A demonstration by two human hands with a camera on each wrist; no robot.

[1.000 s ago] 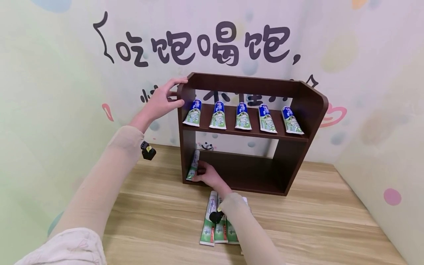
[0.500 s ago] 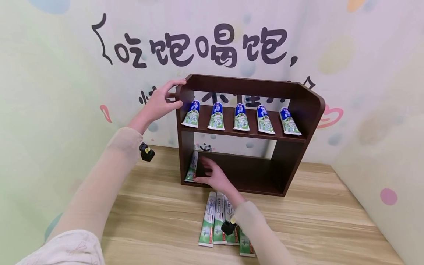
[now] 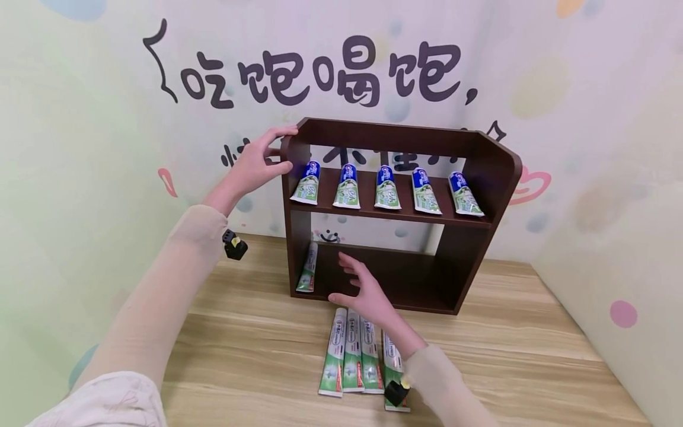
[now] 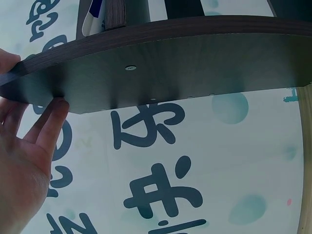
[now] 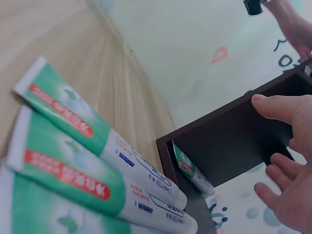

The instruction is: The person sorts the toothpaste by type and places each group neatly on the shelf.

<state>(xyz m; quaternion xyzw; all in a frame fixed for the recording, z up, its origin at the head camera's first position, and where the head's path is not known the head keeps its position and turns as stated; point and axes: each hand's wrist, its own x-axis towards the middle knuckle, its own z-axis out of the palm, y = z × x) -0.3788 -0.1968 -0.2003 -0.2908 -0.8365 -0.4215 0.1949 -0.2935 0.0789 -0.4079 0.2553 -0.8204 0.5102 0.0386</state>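
A dark brown two-tier shelf [image 3: 395, 216] stands on the wooden table. My left hand [image 3: 251, 172] grips the upper left side panel, with fingers on both faces of it in the left wrist view. My right hand [image 3: 368, 293] is in front of the lower tier, fingers spread and holding nothing. On that tier, a green-and-white toothpaste tube [image 3: 307, 268] leans against the left inner wall. Several similar toothpaste tubes [image 3: 333, 356] lie on the table below my right hand; one [image 3: 393, 362] lies slightly apart to the right, partly covered by the wrist camera.
Several blue-and-green toothpaste tubes [image 3: 388, 188] lie spaced in a row on the upper tier. The table [image 3: 512, 350] reaches to the patterned back wall [image 3: 107, 148], which carries large dark lettering. A small black camera [image 3: 235, 246] sits by my left wrist.
My right hand has let go of the tube on the lower tier and drawn back to the right, toward me. The left hand keeps its grip on the shelf.
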